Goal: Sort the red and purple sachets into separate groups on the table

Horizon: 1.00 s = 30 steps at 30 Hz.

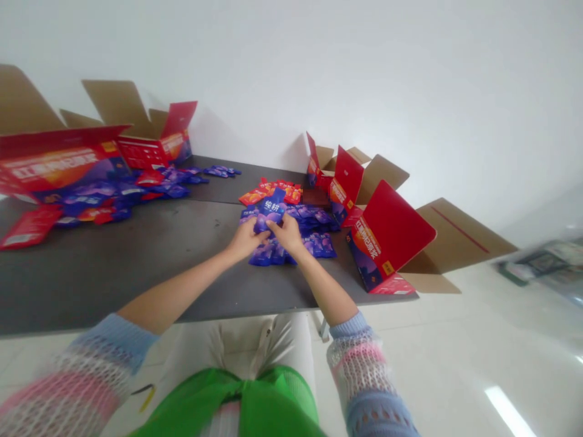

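Observation:
Between my two hands is a purple-blue pouch [272, 208] with white printed characters, held upright over the table. My left hand [246, 238] pinches its lower left side. On its lower right, the thumb and fingers of my right hand [288, 233] grip the same pouch. Rows of similar purple pouches [320, 244] lie under and beside my hands. Just behind them sits a small pile of orange-red pouches [291, 192].
Open red cartons [387, 237] with raised flaps line the table's right end. More open cartons [68, 161] stand at the left, with a heap of loose blue and red pouches [113, 197] before them. The dark table [200, 243] backs onto a white wall.

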Each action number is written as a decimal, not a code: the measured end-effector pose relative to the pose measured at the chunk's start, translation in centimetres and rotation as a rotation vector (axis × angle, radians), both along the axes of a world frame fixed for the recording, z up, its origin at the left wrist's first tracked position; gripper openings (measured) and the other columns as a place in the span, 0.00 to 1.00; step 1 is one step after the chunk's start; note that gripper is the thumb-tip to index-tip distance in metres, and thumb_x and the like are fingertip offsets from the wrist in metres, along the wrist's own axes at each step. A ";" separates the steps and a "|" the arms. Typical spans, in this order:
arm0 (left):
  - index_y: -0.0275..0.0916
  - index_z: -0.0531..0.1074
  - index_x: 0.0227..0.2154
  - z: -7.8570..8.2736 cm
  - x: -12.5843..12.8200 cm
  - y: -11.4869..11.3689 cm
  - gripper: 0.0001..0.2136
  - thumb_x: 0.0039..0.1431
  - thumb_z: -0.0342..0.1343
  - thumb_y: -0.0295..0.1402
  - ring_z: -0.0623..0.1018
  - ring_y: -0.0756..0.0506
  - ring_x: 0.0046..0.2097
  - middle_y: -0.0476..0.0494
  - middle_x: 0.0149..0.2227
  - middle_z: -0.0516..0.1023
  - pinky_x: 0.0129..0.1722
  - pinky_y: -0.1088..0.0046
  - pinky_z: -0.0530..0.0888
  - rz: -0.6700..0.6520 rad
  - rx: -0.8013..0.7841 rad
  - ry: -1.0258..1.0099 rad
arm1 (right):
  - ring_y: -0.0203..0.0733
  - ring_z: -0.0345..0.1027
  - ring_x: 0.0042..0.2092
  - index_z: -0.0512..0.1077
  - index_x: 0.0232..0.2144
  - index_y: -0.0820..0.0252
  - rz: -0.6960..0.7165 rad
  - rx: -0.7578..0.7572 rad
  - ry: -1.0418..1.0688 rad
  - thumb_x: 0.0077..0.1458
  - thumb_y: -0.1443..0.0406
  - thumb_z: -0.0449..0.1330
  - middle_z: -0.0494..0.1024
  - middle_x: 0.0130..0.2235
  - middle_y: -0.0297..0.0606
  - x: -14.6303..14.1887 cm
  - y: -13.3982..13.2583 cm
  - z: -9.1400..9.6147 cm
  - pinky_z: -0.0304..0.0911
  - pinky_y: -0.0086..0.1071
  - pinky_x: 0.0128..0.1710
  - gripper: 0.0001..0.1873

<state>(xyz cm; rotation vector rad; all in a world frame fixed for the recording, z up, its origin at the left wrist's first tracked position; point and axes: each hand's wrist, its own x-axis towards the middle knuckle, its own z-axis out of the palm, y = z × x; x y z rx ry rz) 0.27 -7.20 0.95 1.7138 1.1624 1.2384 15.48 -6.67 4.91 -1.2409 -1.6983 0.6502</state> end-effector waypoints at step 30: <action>0.38 0.70 0.27 -0.1 -0.9 -2.3 0.22 0.61 0.54 0.54 0.64 0.51 0.19 0.51 0.16 0.65 0.20 0.75 0.62 0.056 -0.002 -0.160 | 0.38 0.64 0.32 0.70 0.33 0.57 -0.031 -0.015 0.127 0.65 0.48 0.49 0.70 0.27 0.33 0.9 -1.4 -0.7 0.61 0.29 0.32 0.21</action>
